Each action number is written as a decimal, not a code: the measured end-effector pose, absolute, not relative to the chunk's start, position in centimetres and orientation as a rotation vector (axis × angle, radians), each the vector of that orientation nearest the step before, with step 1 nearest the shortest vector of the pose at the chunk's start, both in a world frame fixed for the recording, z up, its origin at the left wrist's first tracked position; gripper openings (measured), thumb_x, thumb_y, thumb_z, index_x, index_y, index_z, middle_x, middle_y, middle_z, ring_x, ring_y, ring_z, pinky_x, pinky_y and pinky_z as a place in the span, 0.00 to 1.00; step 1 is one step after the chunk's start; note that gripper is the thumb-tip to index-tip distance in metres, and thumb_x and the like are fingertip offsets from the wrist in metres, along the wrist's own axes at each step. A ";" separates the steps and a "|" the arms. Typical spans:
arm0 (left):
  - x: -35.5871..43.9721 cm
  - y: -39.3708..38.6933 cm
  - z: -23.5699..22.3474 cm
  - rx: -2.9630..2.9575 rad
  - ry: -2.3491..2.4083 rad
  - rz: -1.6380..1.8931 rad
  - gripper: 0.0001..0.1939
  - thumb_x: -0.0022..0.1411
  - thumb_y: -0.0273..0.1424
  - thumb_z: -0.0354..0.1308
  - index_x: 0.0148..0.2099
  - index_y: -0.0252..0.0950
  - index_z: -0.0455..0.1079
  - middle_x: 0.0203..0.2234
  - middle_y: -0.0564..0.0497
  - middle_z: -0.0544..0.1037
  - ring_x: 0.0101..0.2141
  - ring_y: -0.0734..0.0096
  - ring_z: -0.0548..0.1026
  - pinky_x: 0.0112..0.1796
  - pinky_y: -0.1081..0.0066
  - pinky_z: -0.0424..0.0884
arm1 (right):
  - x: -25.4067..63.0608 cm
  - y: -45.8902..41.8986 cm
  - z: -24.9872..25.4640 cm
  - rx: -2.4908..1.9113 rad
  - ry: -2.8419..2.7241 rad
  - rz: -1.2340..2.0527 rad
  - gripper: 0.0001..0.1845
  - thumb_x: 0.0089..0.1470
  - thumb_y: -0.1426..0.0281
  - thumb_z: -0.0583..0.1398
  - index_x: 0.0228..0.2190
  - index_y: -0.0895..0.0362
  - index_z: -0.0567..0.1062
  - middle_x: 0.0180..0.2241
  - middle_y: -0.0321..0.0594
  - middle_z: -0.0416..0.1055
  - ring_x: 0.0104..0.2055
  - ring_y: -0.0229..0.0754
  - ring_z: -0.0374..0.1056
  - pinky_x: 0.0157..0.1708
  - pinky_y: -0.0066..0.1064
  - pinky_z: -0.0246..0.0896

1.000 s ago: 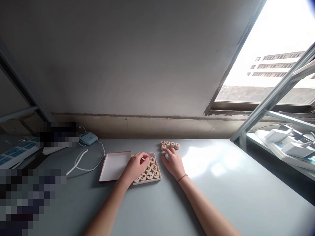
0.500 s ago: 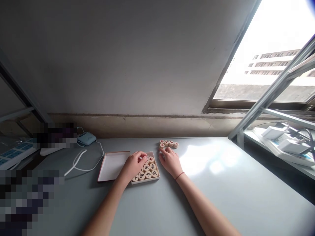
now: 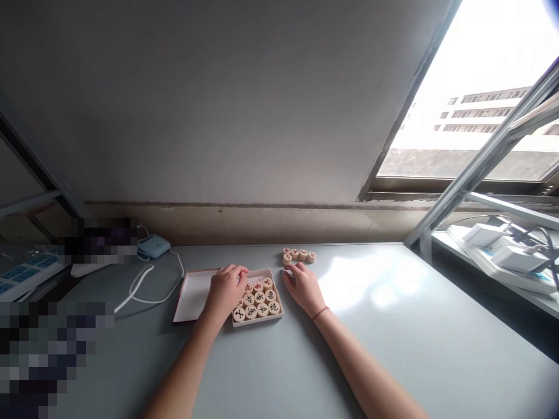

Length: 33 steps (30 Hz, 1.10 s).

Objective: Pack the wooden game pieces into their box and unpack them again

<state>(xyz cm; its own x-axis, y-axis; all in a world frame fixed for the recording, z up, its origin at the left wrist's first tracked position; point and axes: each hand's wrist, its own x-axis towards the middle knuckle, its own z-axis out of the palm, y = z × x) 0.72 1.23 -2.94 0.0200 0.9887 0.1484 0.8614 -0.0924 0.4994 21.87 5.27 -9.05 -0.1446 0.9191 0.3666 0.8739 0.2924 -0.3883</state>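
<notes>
A shallow white box [image 3: 258, 321] holds rows of round wooden Chinese chess pieces [image 3: 261, 298], some marked in black and some in red. My left hand [image 3: 227, 291] hovers at the box's back left corner with its fingers curled together; whatever they hold, if anything, is hidden. The box's lid [image 3: 195, 295] lies inside up, left of the box and partly behind that hand. To the right of the box, my right hand [image 3: 304, 288] rests on the table, fingers bent and slightly apart, no piece visible in them. Just beyond its fingertips stand short stacks of red-marked pieces [image 3: 295, 254].
The grey table [image 3: 384, 349] runs back to the wall. A white cable [image 3: 152, 301] and a light blue device [image 3: 154, 246] lie at the left, near a power strip [image 3: 30, 273]. White plugs [image 3: 519, 253] sit on a shelf at the right, below the window.
My left hand has moved left across the box, uncovering red-marked pieces in its back row. My right hand stays beside the stacks, almost unmoved.
</notes>
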 end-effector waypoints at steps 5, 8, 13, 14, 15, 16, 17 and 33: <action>0.6 1.0 -3.7 2.044 1.970 0.466 0.17 0.64 0.34 0.45 0.31 0.39 0.75 0.39 0.44 0.77 0.45 0.53 0.68 0.43 0.57 0.63 | 21.3 4.3 -8.5 -1.420 -1.991 0.286 0.12 0.58 0.71 0.52 0.32 0.55 0.75 0.30 0.38 0.70 0.27 0.37 0.65 0.31 0.27 0.57; 0.8 0.7 -3.7 2.042 1.945 0.459 0.15 0.62 0.34 0.47 0.31 0.40 0.74 0.39 0.45 0.78 0.45 0.54 0.68 0.44 0.58 0.62 | 21.0 4.0 -8.3 -1.380 -2.000 0.318 0.11 0.57 0.71 0.53 0.32 0.55 0.75 0.29 0.37 0.70 0.27 0.37 0.65 0.30 0.26 0.58; 1.2 0.7 -3.1 2.052 1.936 0.533 0.11 0.62 0.33 0.48 0.34 0.41 0.71 0.36 0.49 0.78 0.44 0.57 0.70 0.45 0.58 0.62 | 21.0 3.6 -7.9 -1.275 -2.030 0.252 0.12 0.58 0.71 0.52 0.38 0.56 0.75 0.31 0.40 0.72 0.29 0.38 0.68 0.30 0.27 0.61; 1.4 0.7 -2.9 2.031 1.919 0.589 0.10 0.63 0.34 0.48 0.36 0.41 0.71 0.37 0.49 0.78 0.44 0.59 0.71 0.45 0.60 0.63 | 21.0 3.4 -7.7 -1.222 -2.037 0.227 0.13 0.58 0.70 0.52 0.41 0.56 0.74 0.34 0.42 0.73 0.31 0.39 0.69 0.31 0.28 0.62; 1.6 0.7 -2.8 1.981 1.869 0.668 0.10 0.63 0.35 0.48 0.39 0.41 0.70 0.37 0.50 0.78 0.43 0.60 0.72 0.45 0.61 0.65 | 20.8 3.2 -7.4 -1.159 -2.046 0.205 0.14 0.58 0.68 0.53 0.45 0.56 0.72 0.38 0.44 0.73 0.32 0.39 0.69 0.31 0.28 0.63; 1.8 0.7 -2.7 1.903 1.786 0.760 0.11 0.63 0.38 0.49 0.41 0.41 0.70 0.36 0.50 0.78 0.42 0.62 0.73 0.43 0.64 0.66 | 20.6 2.8 -7.2 -1.088 -2.062 0.191 0.16 0.57 0.67 0.55 0.47 0.56 0.71 0.42 0.46 0.72 0.34 0.40 0.70 0.32 0.29 0.65; 2.1 0.6 -2.7 1.811 1.681 0.849 0.13 0.63 0.40 0.50 0.43 0.40 0.69 0.36 0.50 0.78 0.41 0.64 0.74 0.42 0.66 0.68 | 20.4 2.4 -6.9 -1.018 -2.076 0.184 0.18 0.57 0.66 0.55 0.49 0.55 0.69 0.45 0.47 0.71 0.36 0.40 0.70 0.33 0.29 0.66; 1.8 0.7 -3.3 2.058 2.050 0.482 0.13 0.64 0.34 0.47 0.40 0.41 0.74 0.41 0.47 0.78 0.47 0.55 0.70 0.44 0.60 0.64 | 24.1 5.2 -8.2 -1.647 -1.828 0.066 0.08 0.57 0.68 0.54 0.33 0.53 0.73 0.37 0.39 0.73 0.27 0.38 0.67 0.23 0.28 0.55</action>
<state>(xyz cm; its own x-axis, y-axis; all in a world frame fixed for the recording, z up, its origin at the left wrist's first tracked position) 1.85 0.66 -3.27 -0.0127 0.9958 0.0901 0.9318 -0.0209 0.3624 24.14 5.20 -8.16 0.0187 0.9002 0.4350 0.8665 0.2025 -0.4562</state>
